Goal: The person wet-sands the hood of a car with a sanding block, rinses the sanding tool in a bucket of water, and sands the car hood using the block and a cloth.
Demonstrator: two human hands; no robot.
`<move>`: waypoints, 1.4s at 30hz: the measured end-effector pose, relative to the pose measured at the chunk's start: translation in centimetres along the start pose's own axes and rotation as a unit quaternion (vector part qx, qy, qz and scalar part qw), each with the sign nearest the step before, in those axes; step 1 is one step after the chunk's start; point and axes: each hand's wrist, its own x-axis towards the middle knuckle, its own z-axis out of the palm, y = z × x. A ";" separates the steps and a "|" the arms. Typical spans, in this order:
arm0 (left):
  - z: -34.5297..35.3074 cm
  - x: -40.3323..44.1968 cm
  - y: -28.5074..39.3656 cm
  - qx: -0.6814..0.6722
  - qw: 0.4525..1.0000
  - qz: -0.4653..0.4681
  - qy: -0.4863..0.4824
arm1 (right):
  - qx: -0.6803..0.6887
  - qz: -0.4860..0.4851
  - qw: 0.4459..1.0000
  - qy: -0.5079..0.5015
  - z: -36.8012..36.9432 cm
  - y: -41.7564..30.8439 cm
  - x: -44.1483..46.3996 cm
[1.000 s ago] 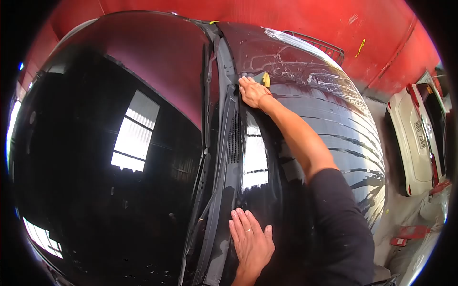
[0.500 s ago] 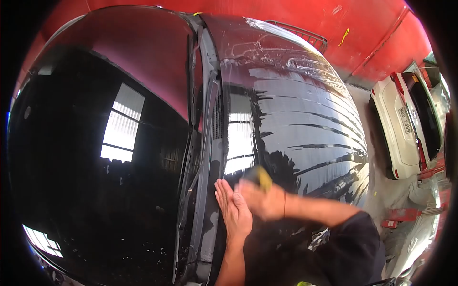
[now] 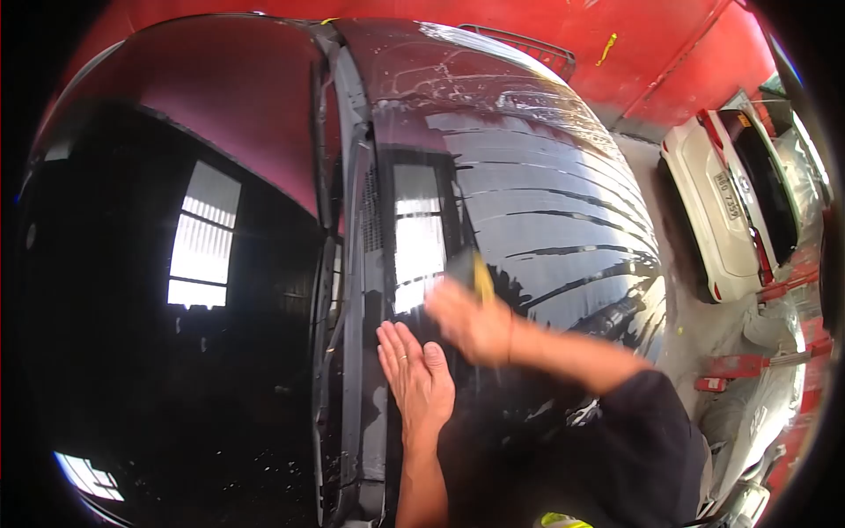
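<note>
In the head view, my blurred right hand [image 3: 473,326] had its fingers clamped on a flat dark tool with a yellow strip [image 3: 481,278], at one o'clock from my left hand [image 3: 420,380], over the glossy dark car hood [image 3: 528,198]. My left fingers lay together, palm down.

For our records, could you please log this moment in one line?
right hand: holding flat grey-and-yellow tool | left hand: open, over glossy dark car hood | right: blurred
</note>
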 end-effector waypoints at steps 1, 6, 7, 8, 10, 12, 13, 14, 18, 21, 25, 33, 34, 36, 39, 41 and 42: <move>0.3 0.0 -0.1 0.012 1.000 0.007 0.004 | 0.008 -0.003 1.000 0.007 0.0 -3.6 -3.5; 0.8 -0.2 0.4 0.097 0.995 0.020 0.008 | 0.145 0.050 0.985 -0.075 0.0 -5.7 -8.0; 0.8 -0.1 0.8 0.099 0.995 0.023 0.007 | 0.145 0.052 0.985 -0.073 -0.4 -5.7 -8.6; 0.7 -0.1 0.9 0.143 0.989 0.033 -0.006 | 0.109 0.078 0.991 0.001 -0.7 -6.0 -9.7; 0.9 -0.2 0.7 0.205 0.977 0.062 -0.011 | 0.072 0.180 0.977 0.092 -1.9 -7.0 -13.5; 1.2 -0.4 0.8 0.245 0.967 0.076 -0.013 | 0.065 0.305 0.943 0.113 -2.5 -6.9 -19.6; 1.3 -0.5 1.0 0.261 0.962 0.078 -0.013 | 0.041 0.378 0.919 0.100 -2.7 -6.8 -22.9; 1.6 -0.5 0.8 0.272 0.959 0.085 -0.012 | -0.003 0.422 0.898 0.120 -2.6 -6.2 -25.7; 2.0 -0.8 0.9 0.308 0.946 0.097 -0.017 | -0.005 0.505 0.855 0.122 -0.5 -4.5 -30.0; 1.9 -0.6 1.4 0.325 0.940 0.099 -0.026 | 0.034 0.522 0.845 0.111 0.0 -3.8 -29.7; 2.4 -0.7 2.2 0.350 0.934 0.058 -0.039 | 0.032 0.517 0.849 0.102 -0.4 -3.8 -29.9; 3.1 -0.9 1.6 0.377 0.924 0.058 -0.027 | 0.011 0.513 0.851 0.108 0.2 -3.6 -30.2; 3.4 -0.9 1.5 0.403 0.912 0.068 -0.016 | 0.008 0.512 0.852 0.106 0.1 -3.6 -30.3; 4.3 -0.3 0.1 0.411 0.908 0.076 0.012 | 0.011 0.513 0.851 0.112 0.0 -3.7 -30.2; 5.2 -0.9 1.4 0.458 0.885 0.062 0.048 | -0.004 0.517 0.848 0.117 0.3 -3.7 -30.5; 6.0 -0.6 -0.6 0.433 0.893 0.106 0.057 | -0.006 0.514 0.848 0.126 0.9 -3.6 -30.8; 6.3 -1.1 -0.6 0.451 0.885 0.111 0.039 | 0.001 0.514 0.847 0.133 1.0 -3.6 -30.9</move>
